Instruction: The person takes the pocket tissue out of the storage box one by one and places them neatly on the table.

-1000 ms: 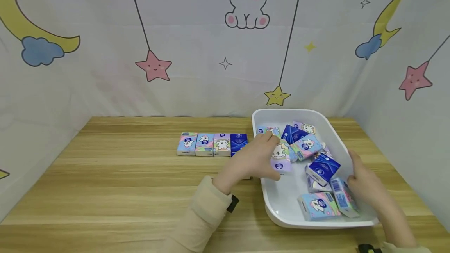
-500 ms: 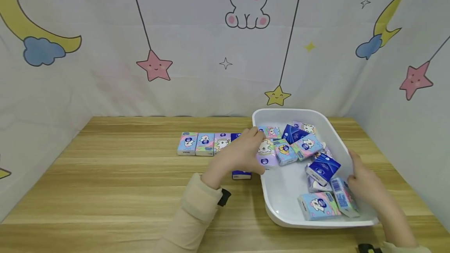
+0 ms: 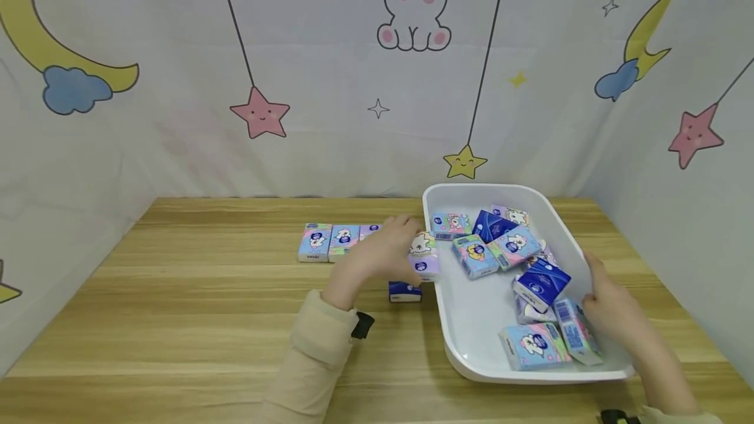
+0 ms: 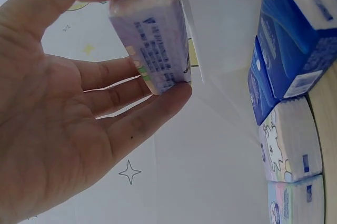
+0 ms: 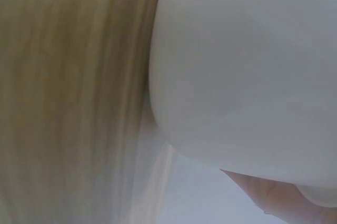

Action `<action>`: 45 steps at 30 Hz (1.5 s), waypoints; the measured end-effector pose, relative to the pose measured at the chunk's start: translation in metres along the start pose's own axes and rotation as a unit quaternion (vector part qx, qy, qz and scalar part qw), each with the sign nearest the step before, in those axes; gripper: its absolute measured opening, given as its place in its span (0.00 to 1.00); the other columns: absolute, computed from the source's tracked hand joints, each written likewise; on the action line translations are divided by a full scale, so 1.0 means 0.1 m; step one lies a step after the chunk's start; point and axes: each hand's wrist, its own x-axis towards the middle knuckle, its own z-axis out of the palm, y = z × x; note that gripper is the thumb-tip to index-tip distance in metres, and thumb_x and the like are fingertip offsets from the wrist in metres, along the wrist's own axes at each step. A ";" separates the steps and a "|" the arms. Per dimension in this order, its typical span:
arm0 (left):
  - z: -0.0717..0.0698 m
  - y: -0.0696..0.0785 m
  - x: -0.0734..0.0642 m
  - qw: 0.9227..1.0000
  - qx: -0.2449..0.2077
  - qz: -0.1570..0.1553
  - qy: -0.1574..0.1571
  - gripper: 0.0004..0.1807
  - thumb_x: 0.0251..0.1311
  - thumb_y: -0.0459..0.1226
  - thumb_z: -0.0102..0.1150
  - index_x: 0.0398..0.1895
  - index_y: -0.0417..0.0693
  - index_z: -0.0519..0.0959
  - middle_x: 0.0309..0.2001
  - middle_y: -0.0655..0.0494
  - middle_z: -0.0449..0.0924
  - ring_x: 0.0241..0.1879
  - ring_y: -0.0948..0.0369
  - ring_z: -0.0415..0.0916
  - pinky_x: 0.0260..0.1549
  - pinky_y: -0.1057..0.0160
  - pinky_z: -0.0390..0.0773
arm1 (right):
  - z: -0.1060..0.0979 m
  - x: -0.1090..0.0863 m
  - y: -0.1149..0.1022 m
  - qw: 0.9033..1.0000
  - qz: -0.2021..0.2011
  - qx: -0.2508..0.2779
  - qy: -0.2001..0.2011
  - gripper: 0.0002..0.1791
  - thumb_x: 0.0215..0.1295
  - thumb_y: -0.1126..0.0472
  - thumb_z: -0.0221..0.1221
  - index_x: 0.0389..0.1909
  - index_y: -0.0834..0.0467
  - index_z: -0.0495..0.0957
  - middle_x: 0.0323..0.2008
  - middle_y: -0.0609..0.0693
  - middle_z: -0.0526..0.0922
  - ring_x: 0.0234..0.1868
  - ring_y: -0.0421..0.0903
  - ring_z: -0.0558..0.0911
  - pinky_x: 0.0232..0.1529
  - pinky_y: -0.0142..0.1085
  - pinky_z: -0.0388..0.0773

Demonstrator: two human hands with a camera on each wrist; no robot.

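Observation:
My left hand pinches a lilac pocket tissue pack between thumb and fingers, just over the left rim of the white plastic bin. In the left wrist view, the pack is held by its edges, clear of the packs on the table. My right hand grips the bin's right rim, thumb on the inner side; in the right wrist view only a fingertip shows past the bin's white wall. Inside the bin lie several loose tissue packs, including a dark blue one.
Left of the bin, a row of tissue packs begins with a blue-green one; my left hand hides its right end. Nearer me stands a dark blue pack. A printed curtain rises behind the wooden table.
My left hand has lifted the lilac tissue pack leftward from over the bin to its left rim, uncovering other packs inside. My right hand stays on the rim.

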 end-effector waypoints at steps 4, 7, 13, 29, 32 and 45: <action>-0.04 -0.06 -0.03 1.000 -0.003 -0.009 -0.018 0.43 0.44 0.41 0.74 0.64 0.38 0.66 0.65 0.45 0.66 0.66 0.50 0.63 0.65 0.53 0.68 | 0.00 -0.01 0.00 1.000 -0.001 0.003 0.001 0.42 0.61 0.70 0.43 0.72 0.70 0.31 0.56 0.84 0.64 0.52 0.79 0.71 0.44 0.68 0.72; -0.05 -0.11 -0.04 0.999 0.001 -0.021 -0.031 0.45 0.45 0.40 0.73 0.67 0.37 0.64 0.70 0.44 0.61 0.70 0.48 0.57 0.68 0.51 0.64 | 0.00 0.00 0.01 1.000 -0.001 0.001 0.002 0.42 0.62 0.70 0.43 0.72 0.71 0.31 0.56 0.84 0.64 0.52 0.80 0.71 0.44 0.68 0.72; -0.04 -0.23 -0.05 0.998 0.016 -0.042 -0.049 0.43 0.46 0.38 0.72 0.67 0.38 0.64 0.70 0.45 0.60 0.70 0.48 0.57 0.68 0.51 0.65 | -0.01 0.02 0.01 1.000 -0.002 -0.010 0.002 0.42 0.62 0.71 0.43 0.72 0.72 0.32 0.55 0.85 0.65 0.50 0.79 0.72 0.43 0.67 0.73; -0.08 -0.35 -0.14 0.994 0.011 -0.091 -0.064 0.52 0.41 0.32 0.72 0.71 0.36 0.56 0.72 0.42 0.56 0.73 0.46 0.52 0.69 0.49 0.62 | -0.01 0.01 0.00 1.000 0.000 -0.004 -0.001 0.42 0.62 0.71 0.44 0.72 0.72 0.32 0.55 0.85 0.64 0.50 0.80 0.72 0.42 0.67 0.73; -0.07 -0.36 -0.14 0.993 0.019 -0.092 -0.068 0.53 0.41 0.33 0.73 0.72 0.37 0.54 0.73 0.42 0.54 0.74 0.46 0.50 0.70 0.49 0.60 | 0.00 0.01 0.00 1.000 -0.002 -0.004 0.000 0.42 0.62 0.71 0.44 0.72 0.72 0.32 0.55 0.85 0.64 0.50 0.80 0.72 0.42 0.67 0.73; -0.06 -0.41 -0.15 0.989 0.018 -0.113 -0.088 0.49 0.40 0.32 0.72 0.69 0.38 0.59 0.73 0.42 0.55 0.74 0.45 0.49 0.71 0.48 0.59 | 0.01 0.02 0.02 1.000 0.001 -0.004 0.000 0.42 0.61 0.71 0.43 0.72 0.72 0.32 0.55 0.85 0.64 0.51 0.80 0.71 0.43 0.68 0.73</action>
